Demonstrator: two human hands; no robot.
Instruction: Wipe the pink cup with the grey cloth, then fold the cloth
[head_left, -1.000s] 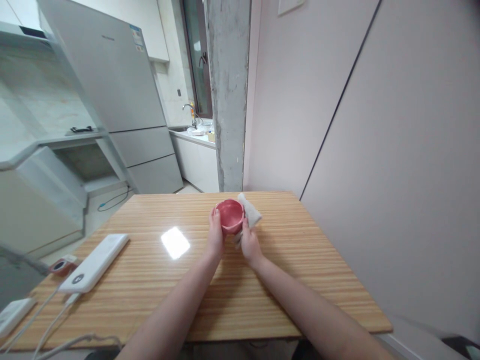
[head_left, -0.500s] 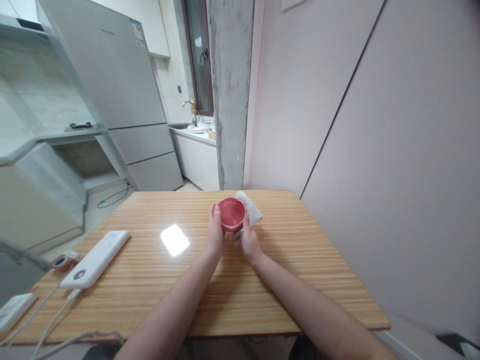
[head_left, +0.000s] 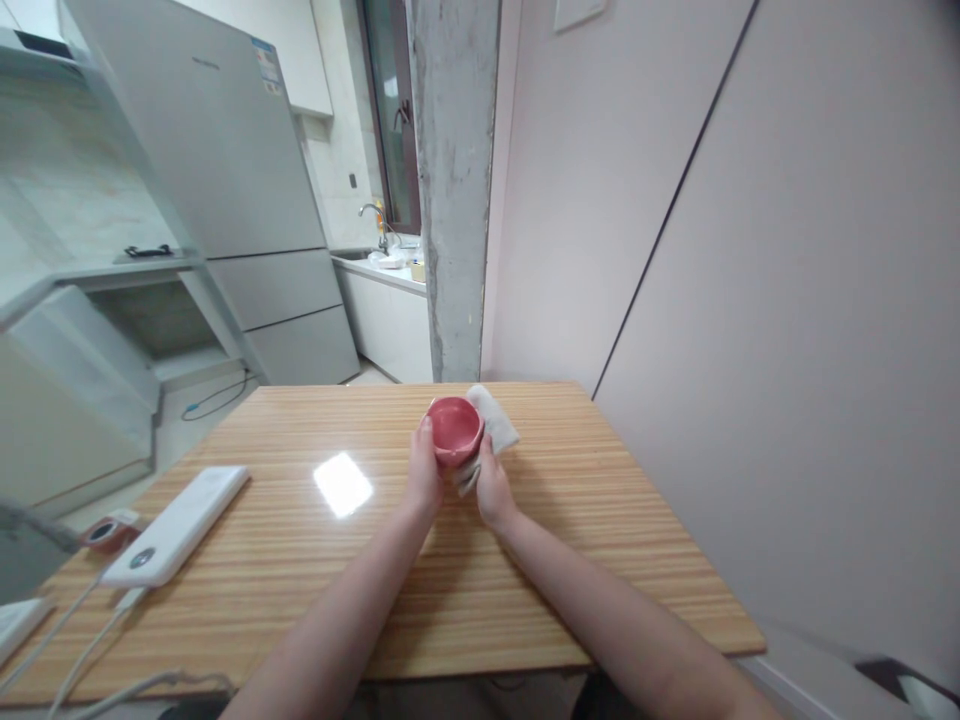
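Note:
A small red bowl (head_left: 455,428) is held over the far middle of the wooden table (head_left: 585,480), its hollow side tilted toward me. My left hand (head_left: 425,470) grips its left side, thumb on the rim and the other fingers hidden behind. On the right, my right hand (head_left: 493,482) is closed on a whitish cloth (head_left: 491,418), which lies against the bowl's right side and underside. Part of the cloth hangs below the bowl between my hands. The fingertips of my right hand are hidden behind the cloth and bowl.
A white power bank (head_left: 180,525) with cables plugged in lies on the table's left side, beside a small reddish-brown object (head_left: 107,535). A white block (head_left: 21,622) sits at the left edge. Behind the table are a fridge (head_left: 195,150), a grey pillar (head_left: 457,200) and a wall (head_left: 787,300).
The view has shifted slightly, moving the scene a little left. The bowl stays in my hands, and the cloth's lower fold shows more beneath it.

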